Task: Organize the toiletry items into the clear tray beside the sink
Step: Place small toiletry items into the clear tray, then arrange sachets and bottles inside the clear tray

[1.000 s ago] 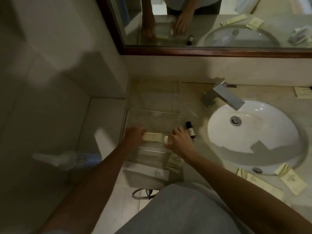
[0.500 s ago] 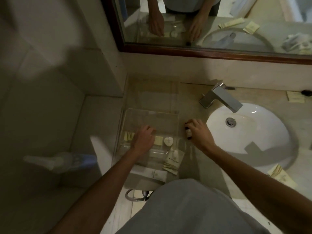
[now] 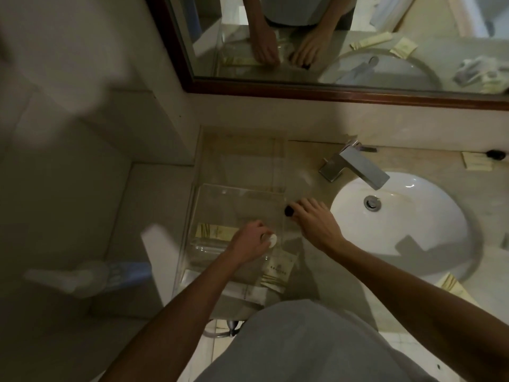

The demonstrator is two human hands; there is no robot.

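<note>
Clear tray [image 3: 209, 194]: left hand [image 3: 249, 241] inside, now pinching white cap [image 3: 272, 240]; right hand [image 3: 314, 221] outside, fingers closed on dark bottle [image 3: 289, 210]; sachet [image 3: 216, 232] inside.

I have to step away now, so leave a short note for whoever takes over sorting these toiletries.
Left hand: inside the clear tray, fingers on a small white round item.
Right hand: outside the tray's right wall, closed on the small dark-capped bottle.
Done: a striped packet lies in the tray.
Left: bottle in; packets near the front edge, in front of the sink and behind it.
</note>
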